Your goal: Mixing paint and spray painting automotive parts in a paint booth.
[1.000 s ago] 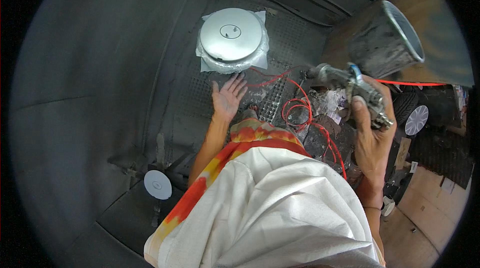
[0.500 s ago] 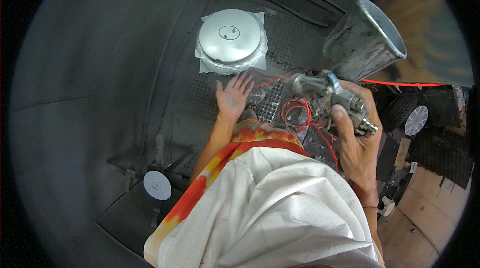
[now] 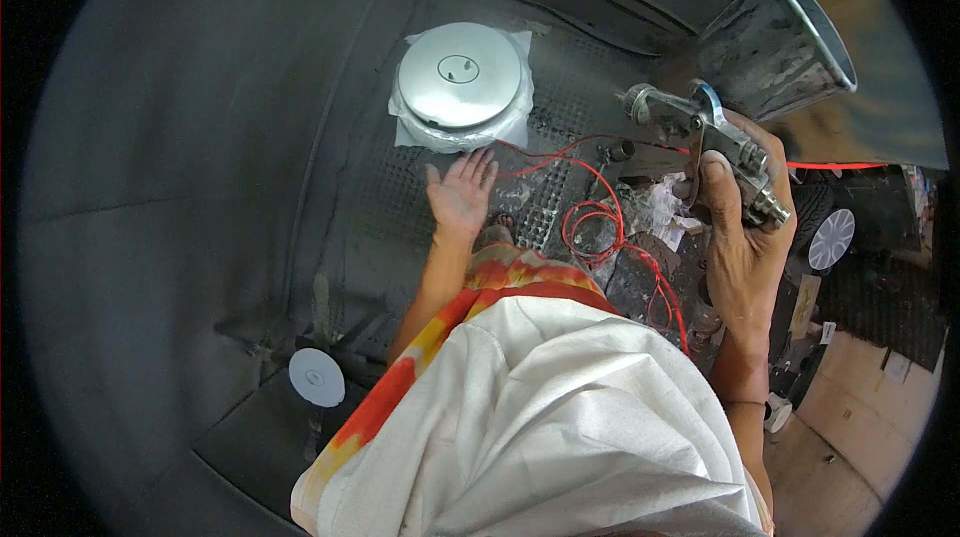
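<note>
A metal spray gun (image 3: 735,145) with a large, paint-stained cup (image 3: 765,52) is held up at the right. My right hand (image 3: 748,237) is wrapped round its handle, the thumb lying along the near side. Its nozzle end points left. My left hand (image 3: 461,202) hangs lower, palm up with fingers spread, and holds nothing. Just beyond its fingertips sits a round, domed silver cover (image 3: 480,95) with a small oval mark in its middle. Crumpled whitish wrapping (image 3: 440,140) sticks out from under the cover.
A red hose (image 3: 617,212) lies coiled on the dark textured floor between my hands. Dark walls (image 3: 180,137) rise at left and back. A small white disc (image 3: 316,378) is at lower left. At right are a wheel cover (image 3: 831,240) and a wooden panel (image 3: 880,77).
My right hand has moved to the right with the spray gun, uncovering more floor and hose. My left hand has barely shifted and stays open.
</note>
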Demonstrator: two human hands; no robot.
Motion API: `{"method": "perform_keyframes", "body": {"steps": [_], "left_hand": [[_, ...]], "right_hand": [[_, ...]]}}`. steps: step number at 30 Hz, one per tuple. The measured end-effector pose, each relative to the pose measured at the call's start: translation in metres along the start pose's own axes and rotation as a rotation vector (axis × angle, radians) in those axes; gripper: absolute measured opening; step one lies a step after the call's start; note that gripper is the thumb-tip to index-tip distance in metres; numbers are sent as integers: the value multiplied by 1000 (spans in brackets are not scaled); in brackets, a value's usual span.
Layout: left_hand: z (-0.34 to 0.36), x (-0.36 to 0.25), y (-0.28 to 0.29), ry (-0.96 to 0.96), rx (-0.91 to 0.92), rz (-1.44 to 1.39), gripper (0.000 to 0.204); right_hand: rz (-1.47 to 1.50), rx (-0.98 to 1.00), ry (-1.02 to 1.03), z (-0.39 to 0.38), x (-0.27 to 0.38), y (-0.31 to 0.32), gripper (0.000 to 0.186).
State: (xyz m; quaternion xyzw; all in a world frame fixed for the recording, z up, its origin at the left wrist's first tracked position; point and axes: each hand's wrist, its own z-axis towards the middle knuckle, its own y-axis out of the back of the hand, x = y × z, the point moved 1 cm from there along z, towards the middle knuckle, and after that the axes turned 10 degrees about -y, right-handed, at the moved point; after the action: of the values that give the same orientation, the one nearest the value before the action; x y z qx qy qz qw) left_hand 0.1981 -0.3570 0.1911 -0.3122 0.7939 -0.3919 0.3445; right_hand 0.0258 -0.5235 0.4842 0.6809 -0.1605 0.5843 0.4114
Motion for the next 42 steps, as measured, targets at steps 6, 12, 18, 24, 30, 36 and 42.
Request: {"method": "perform_keyframes", "body": {"steps": [6,12,18,24,30,36,42], "left_hand": [[40,-87,30,-181,93,218,87],[43,-109,74,-160,-46,234,83],[17,-65,80,-85,-111,239,87],[8,-38,50,1,2,271,88],[-2,-33,37,42,76,245,86],[-7,-11,9,124,146,143,85],[-15,9,-9,122,116,-15,82]], "right_hand": [[104,219,-88,-18,-4,-9,28],[-71,207,-126,-9,-20,4,25],[-66,-2,45,17,-8,14,25],[79,223,-73,5,3,4,25],[-13,219,-117,3,-4,12,24],[-88,-64,32,14,-7,20,24],[-18,91,-111,1,-8,7,25]]}}
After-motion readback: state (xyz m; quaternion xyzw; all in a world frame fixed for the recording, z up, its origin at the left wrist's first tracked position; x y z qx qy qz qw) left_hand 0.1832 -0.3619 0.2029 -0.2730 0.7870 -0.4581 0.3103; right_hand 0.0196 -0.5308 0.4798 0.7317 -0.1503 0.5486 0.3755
